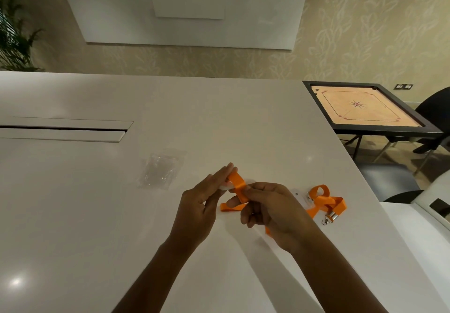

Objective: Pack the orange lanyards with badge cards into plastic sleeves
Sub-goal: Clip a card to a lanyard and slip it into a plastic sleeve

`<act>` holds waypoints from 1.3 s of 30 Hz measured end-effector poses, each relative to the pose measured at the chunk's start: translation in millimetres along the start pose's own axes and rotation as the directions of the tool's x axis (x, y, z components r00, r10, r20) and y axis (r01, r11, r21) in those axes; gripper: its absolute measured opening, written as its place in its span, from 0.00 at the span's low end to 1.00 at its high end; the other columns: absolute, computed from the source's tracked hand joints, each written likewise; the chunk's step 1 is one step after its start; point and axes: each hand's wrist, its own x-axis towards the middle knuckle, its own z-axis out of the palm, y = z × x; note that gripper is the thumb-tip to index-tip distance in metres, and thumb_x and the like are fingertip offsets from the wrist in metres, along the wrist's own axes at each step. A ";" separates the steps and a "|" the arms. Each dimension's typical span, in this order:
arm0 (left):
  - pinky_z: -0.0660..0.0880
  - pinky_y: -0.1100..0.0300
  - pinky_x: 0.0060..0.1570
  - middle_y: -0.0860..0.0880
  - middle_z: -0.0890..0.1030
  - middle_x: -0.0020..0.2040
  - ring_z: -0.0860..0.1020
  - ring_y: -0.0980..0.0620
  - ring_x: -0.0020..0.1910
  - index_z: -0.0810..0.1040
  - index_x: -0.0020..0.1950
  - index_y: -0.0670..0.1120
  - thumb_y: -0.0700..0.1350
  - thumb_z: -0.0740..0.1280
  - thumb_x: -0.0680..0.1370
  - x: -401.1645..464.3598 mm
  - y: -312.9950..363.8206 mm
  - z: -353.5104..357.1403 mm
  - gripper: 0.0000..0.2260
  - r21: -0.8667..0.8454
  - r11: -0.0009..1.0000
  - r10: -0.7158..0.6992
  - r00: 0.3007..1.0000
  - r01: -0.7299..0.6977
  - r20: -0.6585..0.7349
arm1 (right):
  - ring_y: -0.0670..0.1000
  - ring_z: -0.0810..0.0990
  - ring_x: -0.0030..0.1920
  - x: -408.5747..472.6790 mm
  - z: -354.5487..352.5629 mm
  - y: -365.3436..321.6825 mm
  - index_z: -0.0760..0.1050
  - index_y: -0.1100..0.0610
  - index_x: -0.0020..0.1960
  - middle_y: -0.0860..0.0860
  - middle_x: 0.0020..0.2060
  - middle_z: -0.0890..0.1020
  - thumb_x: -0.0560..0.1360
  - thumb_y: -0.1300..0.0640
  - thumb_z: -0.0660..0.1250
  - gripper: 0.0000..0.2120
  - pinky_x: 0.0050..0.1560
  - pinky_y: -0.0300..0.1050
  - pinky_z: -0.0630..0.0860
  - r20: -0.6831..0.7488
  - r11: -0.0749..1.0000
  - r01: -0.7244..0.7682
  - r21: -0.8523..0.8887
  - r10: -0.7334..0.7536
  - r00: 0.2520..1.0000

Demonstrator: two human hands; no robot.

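Note:
Both hands hold one orange lanyard [237,187] just above the white table [97,215]. My left hand [202,205] keeps its fingers fairly straight along the strap and a white badge card [225,187], thumb against them. My right hand [270,211] pinches the looped strap with curled fingers. A second orange lanyard [325,200] with a metal clip [330,217] and a white card lies on the table to the right. Clear plastic sleeves [159,170] lie in a small pile to the upper left of my hands.
A long cable slot [65,130] is cut into the table at the left. Beyond the table's right edge stand a carrom board [365,108] on a stand and dark chairs [435,110]. A plant [14,32] stands at the far left.

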 end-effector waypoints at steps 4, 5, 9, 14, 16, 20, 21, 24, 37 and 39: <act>0.66 0.50 0.79 0.59 0.77 0.73 0.75 0.58 0.73 0.73 0.76 0.52 0.40 0.62 0.85 -1.0 -6.9 -3.5 0.20 0.000 1.000 0.006 0.999 -0.006 0.031 | 0.58 0.83 0.37 0.4 -3.0 0.9 0.81 0.67 0.64 0.67 0.56 0.86 0.81 0.61 0.57 0.19 0.39 0.48 0.82 0.123 0.992 -0.011 0.126 -0.005 0.992; 0.66 0.49 0.79 0.58 0.77 0.73 0.75 0.57 0.74 0.73 0.76 0.53 0.40 0.61 0.85 -1.1 -8.2 -4.2 0.20 0.002 1.000 0.013 0.999 -0.013 0.034 | 0.59 0.84 0.37 0.9 -3.9 1.2 0.81 0.67 0.64 0.69 0.57 0.86 0.78 0.59 0.57 0.22 0.39 0.49 0.83 0.149 0.987 -0.020 0.156 -0.003 0.989; 0.66 0.47 0.79 0.55 0.78 0.73 0.76 0.55 0.73 0.74 0.76 0.52 0.43 0.59 0.86 -1.3 -13.7 -6.4 0.19 0.006 0.999 0.032 0.999 -0.032 0.038 | 0.62 0.85 0.40 5.8 -5.7 6.5 0.82 0.69 0.63 0.70 0.57 0.85 0.75 0.54 0.58 0.26 0.42 0.53 0.84 0.177 0.979 -0.040 0.198 0.005 0.984; 0.63 0.49 0.80 0.60 0.73 0.76 0.74 0.54 0.75 0.74 0.77 0.53 0.38 0.60 0.85 -1.6 -18.0 -10.2 0.21 0.029 0.996 0.077 0.994 -0.080 0.080 | 0.62 0.87 0.44 8.3 -2.4 13.3 0.83 0.66 0.62 0.69 0.57 0.85 0.78 0.52 0.56 0.25 0.46 0.55 0.85 0.145 0.979 -0.045 0.201 0.016 0.989; 0.62 0.50 0.80 0.64 0.71 0.76 0.73 0.53 0.76 0.74 0.77 0.52 0.37 0.61 0.85 -1.0 -20.3 -11.6 0.21 0.032 0.994 0.099 0.990 -0.103 0.097 | 0.60 0.87 0.44 8.9 0.9 14.8 0.82 0.65 0.63 0.67 0.56 0.86 0.81 0.52 0.59 0.21 0.45 0.54 0.86 0.106 0.982 -0.041 0.183 0.021 0.994; 0.64 0.45 0.79 0.58 0.73 0.77 0.72 0.52 0.77 0.75 0.76 0.49 0.31 0.66 0.83 -1.1 -25.4 -12.6 0.24 0.048 0.991 0.120 0.985 -0.127 0.122 | 0.58 0.88 0.43 11.9 8.9 20.9 0.82 0.62 0.63 0.62 0.52 0.89 0.84 0.52 0.66 0.15 0.42 0.50 0.86 -0.058 0.996 -0.030 0.081 0.035 0.998; 0.64 0.44 0.79 0.55 0.73 0.77 0.71 0.52 0.77 0.75 0.76 0.48 0.30 0.66 0.82 -0.8 -27.1 -12.7 0.24 0.065 0.992 0.104 0.987 -0.112 0.123 | 0.58 0.89 0.43 12.5 10.9 22.6 0.82 0.61 0.62 0.61 0.51 0.89 0.85 0.53 0.66 0.14 0.42 0.50 0.86 -0.090 0.998 -0.027 0.061 0.033 0.995; 0.65 0.46 0.79 0.53 0.76 0.75 0.73 0.57 0.75 0.75 0.76 0.46 0.30 0.64 0.83 2.7 -33.0 -15.6 0.22 0.082 0.996 0.032 0.997 -0.039 0.075 | 0.57 0.90 0.45 15.4 14.9 26.8 0.83 0.59 0.62 0.59 0.50 0.89 0.85 0.54 0.66 0.12 0.44 0.51 0.86 -0.172 1.000 -0.016 0.002 0.016 0.985; 0.80 0.47 0.57 0.41 0.87 0.55 0.85 0.39 0.56 0.85 0.58 0.39 0.43 0.71 0.80 44.5 -153.1 -73.5 0.11 0.446 0.752 -0.419 0.874 0.485 -0.244 | 0.57 0.90 0.45 21.1 19.5 35.2 0.84 0.53 0.56 0.57 0.48 0.90 0.84 0.53 0.66 0.09 0.46 0.51 0.88 -0.229 0.999 0.006 -0.042 -0.016 0.973; 0.78 0.43 0.58 0.39 0.85 0.58 0.82 0.36 0.59 0.83 0.62 0.39 0.46 0.70 0.80 52.0 -170.6 -80.7 0.15 0.523 0.665 -0.479 0.842 0.533 -0.249 | 0.57 0.90 0.44 21.9 20.7 35.4 0.84 0.54 0.57 0.57 0.48 0.90 0.84 0.53 0.66 0.09 0.46 0.51 0.87 -0.236 0.999 0.009 -0.041 -0.019 0.972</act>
